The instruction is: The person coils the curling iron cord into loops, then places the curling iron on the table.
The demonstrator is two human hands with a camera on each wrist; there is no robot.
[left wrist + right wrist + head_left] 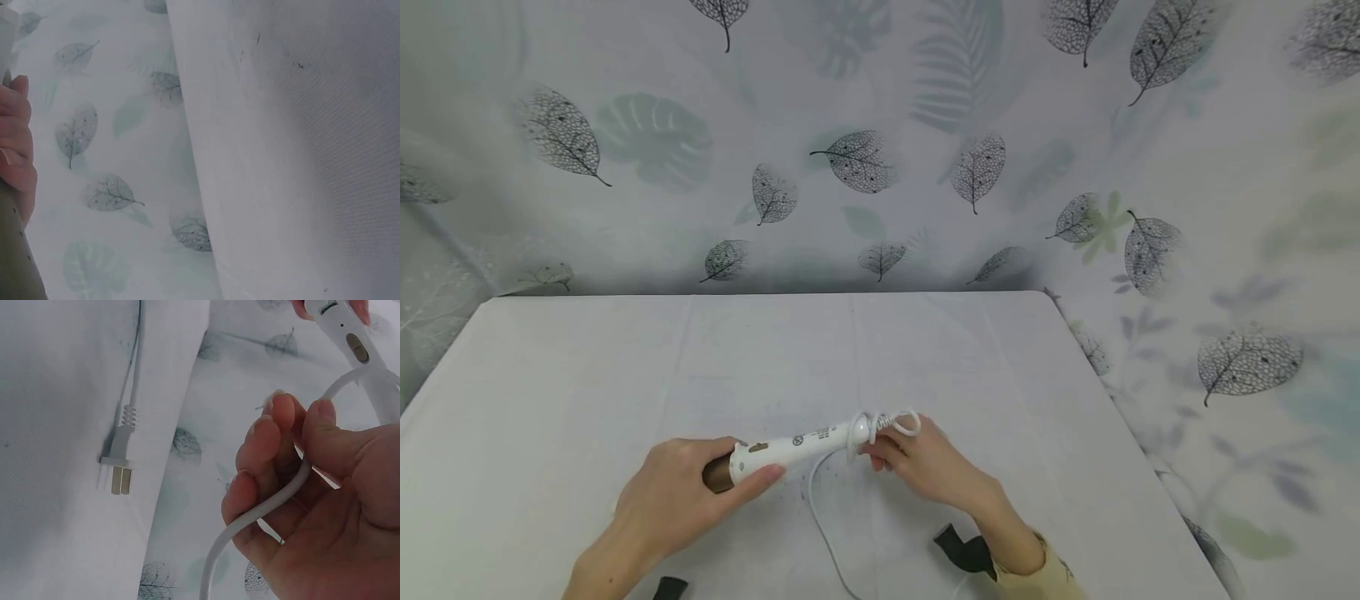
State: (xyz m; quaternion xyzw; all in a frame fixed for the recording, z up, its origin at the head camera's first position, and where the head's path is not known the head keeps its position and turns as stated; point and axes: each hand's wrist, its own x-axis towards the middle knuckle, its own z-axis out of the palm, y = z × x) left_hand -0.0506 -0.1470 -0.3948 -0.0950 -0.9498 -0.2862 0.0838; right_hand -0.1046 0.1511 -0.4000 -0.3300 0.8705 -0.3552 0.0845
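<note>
A white tabletop (587, 375) with rounded far corners and faint crease lines; beyond it and down its right side, a pale grey-white backdrop (775, 100) — paper or cloth, hard to tell — printed with lacy black skeleton leaves (1247, 362) and blurred green foliage (658, 137); soft, muted light, dimmer along the table's far edge.

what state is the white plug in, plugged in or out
Out: in the right wrist view, both metal prongs of the plug show bare, inserted in nothing.
</note>
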